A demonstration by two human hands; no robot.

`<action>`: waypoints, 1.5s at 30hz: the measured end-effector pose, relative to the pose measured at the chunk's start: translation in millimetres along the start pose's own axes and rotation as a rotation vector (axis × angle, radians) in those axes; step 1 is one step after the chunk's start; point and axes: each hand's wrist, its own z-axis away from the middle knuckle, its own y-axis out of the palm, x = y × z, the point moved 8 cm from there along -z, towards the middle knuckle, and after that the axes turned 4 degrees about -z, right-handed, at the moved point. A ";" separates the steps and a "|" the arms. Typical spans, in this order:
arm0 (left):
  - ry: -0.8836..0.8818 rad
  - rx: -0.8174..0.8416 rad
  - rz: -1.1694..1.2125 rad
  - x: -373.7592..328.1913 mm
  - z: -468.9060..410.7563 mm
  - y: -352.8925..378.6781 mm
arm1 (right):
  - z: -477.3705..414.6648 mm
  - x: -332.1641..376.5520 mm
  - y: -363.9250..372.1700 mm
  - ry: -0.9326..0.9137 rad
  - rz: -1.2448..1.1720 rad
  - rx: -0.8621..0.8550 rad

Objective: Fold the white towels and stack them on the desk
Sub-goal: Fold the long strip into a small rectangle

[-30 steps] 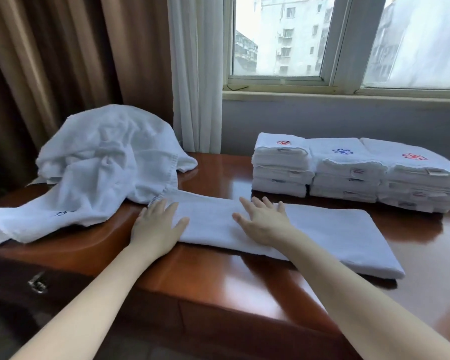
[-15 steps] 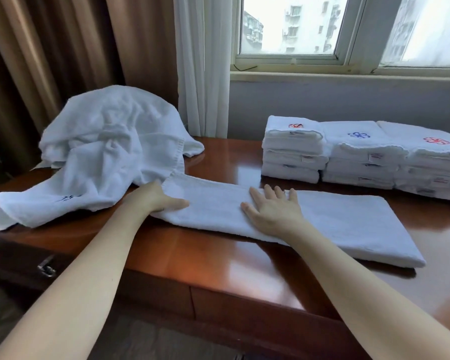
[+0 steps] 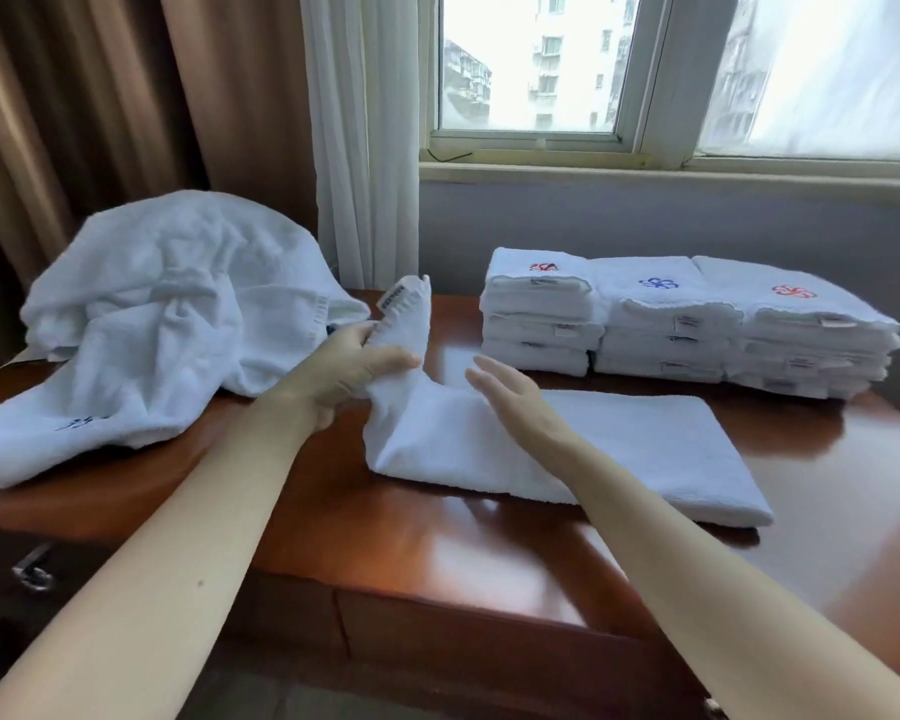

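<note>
A long, partly folded white towel point(image 3: 645, 449) lies across the middle of the wooden desk point(image 3: 437, 553). My left hand point(image 3: 354, 366) grips the towel's left end and holds it lifted off the desk, its corner and label pointing up. My right hand point(image 3: 510, 397) hovers flat, fingers straight, just over the towel's middle. Three stacks of folded white towels point(image 3: 687, 330) with red and blue embroidered marks stand side by side at the back right.
A heap of unfolded white towels point(image 3: 162, 324) covers the desk's left part and hangs over its left edge. Brown curtains point(image 3: 100, 96) and a white sheer curtain hang behind. A drawer handle point(image 3: 32, 571) shows at the front left.
My left hand has taken hold of the towel's left end and raised it off the desk. My right hand has lifted from pressing on the towel.
</note>
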 end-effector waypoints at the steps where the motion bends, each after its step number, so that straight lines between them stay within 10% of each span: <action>1: 0.015 0.027 -0.012 -9.2 -0.5 15.8 | 2.9 6.4 -6.7 0.027 -0.175 -0.004; 6: 0.103 0.170 -0.106 -44.3 -3.3 89.3 | 22.7 41.0 -40.4 0.054 -0.607 0.160; 17: 0.004 0.434 0.069 -60.7 -15.0 216.3 | 66.8 21.3 -139.6 0.120 -0.771 0.109; 22: 0.054 0.380 -0.089 -56.3 -18.6 242.1 | 74.7 -21.3 -194.6 0.154 -0.396 -0.256; 30: 0.319 0.071 -1.022 -28.2 -20.6 230.1 | 80.7 -58.7 -210.6 0.181 -0.095 -0.385; 38: 0.251 0.180 -1.217 16.5 -16.7 242.2 | 82.6 -61.7 -228.4 0.313 0.641 -0.476; 45: 0.306 0.200 -1.206 20.5 -17.8 242.5 | 63.6 -17.3 -183.2 -0.195 0.953 -0.292</action>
